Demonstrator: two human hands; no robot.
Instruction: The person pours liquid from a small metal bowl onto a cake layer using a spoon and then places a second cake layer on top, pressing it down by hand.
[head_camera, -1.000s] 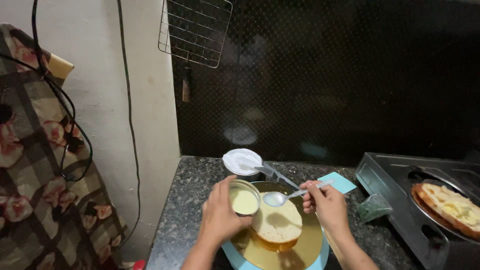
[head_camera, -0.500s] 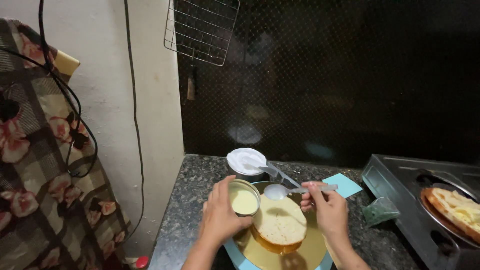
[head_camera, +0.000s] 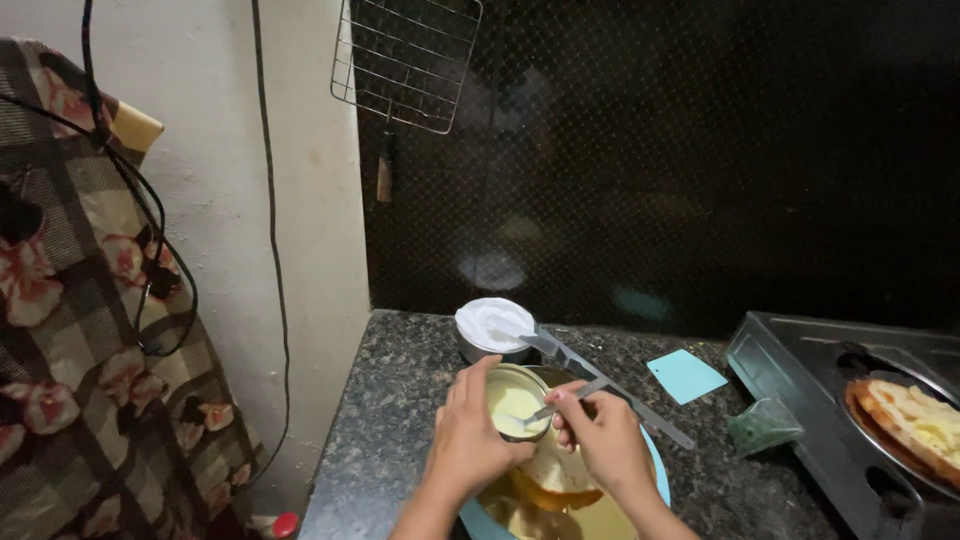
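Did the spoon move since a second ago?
Yes. The spoon was out over the round cake, to the right of the small bowl. Now its tip dips left into that bowl's pale cream, held by the right hand.

Both forearms enter from the lower edge and converge over the small steel bowl (head_camera: 515, 400). The left hand (head_camera: 470, 440) lies on the near-left side of the bowl, palm down, fingers curled round its rim and thumb pointing towards the bowl's far edge. The right hand (head_camera: 603, 445) sits just right of the bowl, knuckles up, fingertips pinched together on a spoon (head_camera: 560, 405) handle, wrist bent slightly inward towards the bowl.
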